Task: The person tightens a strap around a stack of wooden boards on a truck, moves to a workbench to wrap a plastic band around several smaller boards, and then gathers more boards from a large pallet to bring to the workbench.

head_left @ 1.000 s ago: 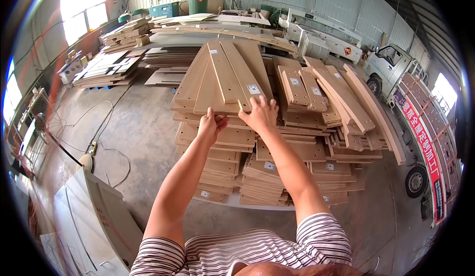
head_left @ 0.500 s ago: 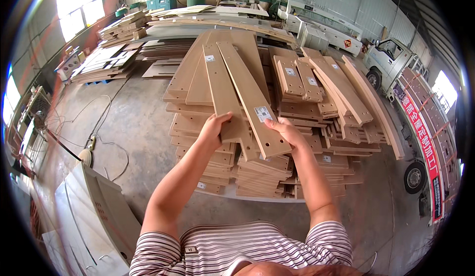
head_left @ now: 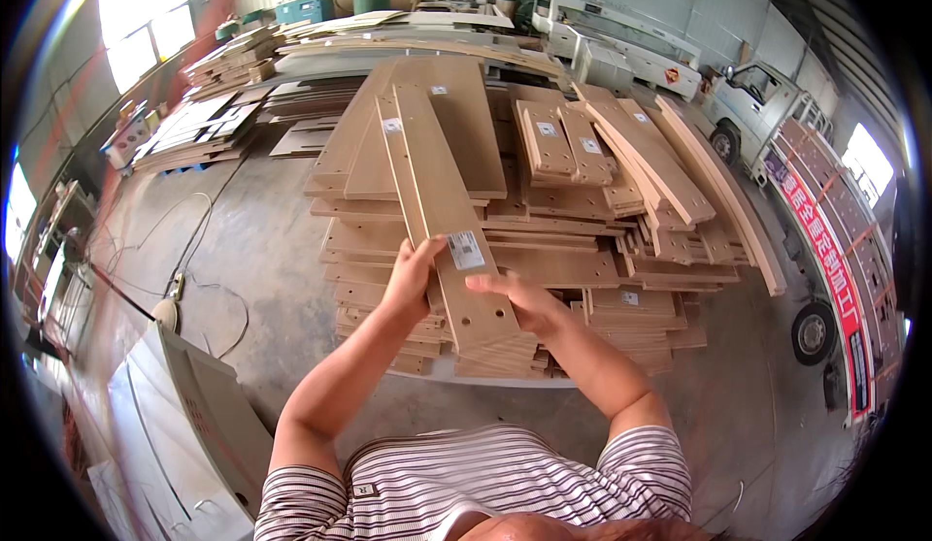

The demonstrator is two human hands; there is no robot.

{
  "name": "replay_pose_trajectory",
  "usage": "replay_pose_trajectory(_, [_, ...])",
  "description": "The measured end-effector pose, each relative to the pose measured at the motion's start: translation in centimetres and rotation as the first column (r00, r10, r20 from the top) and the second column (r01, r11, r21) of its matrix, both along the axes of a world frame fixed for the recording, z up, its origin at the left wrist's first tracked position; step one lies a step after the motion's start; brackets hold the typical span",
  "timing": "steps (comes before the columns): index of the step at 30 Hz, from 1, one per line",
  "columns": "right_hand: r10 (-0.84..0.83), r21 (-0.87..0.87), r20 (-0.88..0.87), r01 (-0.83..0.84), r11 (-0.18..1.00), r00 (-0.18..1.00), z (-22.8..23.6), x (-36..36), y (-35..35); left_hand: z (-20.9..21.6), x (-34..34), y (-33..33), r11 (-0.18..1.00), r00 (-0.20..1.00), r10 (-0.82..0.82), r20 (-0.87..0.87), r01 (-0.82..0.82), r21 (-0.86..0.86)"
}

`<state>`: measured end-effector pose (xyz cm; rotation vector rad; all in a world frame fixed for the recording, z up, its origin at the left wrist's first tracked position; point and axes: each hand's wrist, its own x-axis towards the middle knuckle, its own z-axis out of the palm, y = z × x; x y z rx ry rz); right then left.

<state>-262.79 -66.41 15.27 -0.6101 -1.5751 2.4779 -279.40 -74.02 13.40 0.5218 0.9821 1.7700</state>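
Between my hands lies a long wood-coloured board with a white label and two dark holes at its near end. Under it, a second narrow board shows along the left side, with its own label at the far end. My left hand is closed round the left edges of the boards, its thumb on top beside the label. My right hand grips the top board's right edge near the holes, thumb across its face. Both boards slope over a large panel on a stacked pile of boards.
Short labelled boards and long strips top the pile's right side. A white truck stands at the far right. At lower left is a pale cabinet, with a cord on the floor beyond.
The two boards were splayed apart, one in each hand. The right board has moved left onto the other, and my hands are closer together.
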Motion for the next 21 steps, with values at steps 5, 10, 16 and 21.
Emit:
replay_pose_trajectory(5, [0.011, 0.434, 0.214, -0.105, 0.895, 0.977, -3.9, 1.2, -2.3, -3.9, 1.7, -6.0, 0.991, 0.994, 0.104, -0.023, -0.102, 0.082])
replay_pose_trajectory(10, [0.337, 0.842, -0.007, -0.176, 0.509, 0.941, -3.2, 0.1, -4.9, -3.8, -0.2, -10.5, 0.937, 0.992, 0.050, 0.114, -0.086, 0.338])
replay_pose_trajectory(16, [0.303, 0.880, 0.211, -0.316, 0.356, 0.929, -4.6, -6.6, -11.4, -6.7, -7.8, -23.0, 0.892, 0.910, 0.413, -0.046, -0.394, 0.221])
replay_pose_trajectory(21, [0.138, 0.917, -0.128, 0.064, 0.393, 0.982, -8.5, -10.1, -13.0, -13.9, -13.1, -35.0, 0.522, 0.524, 0.852, -0.001, -0.850, 0.075])
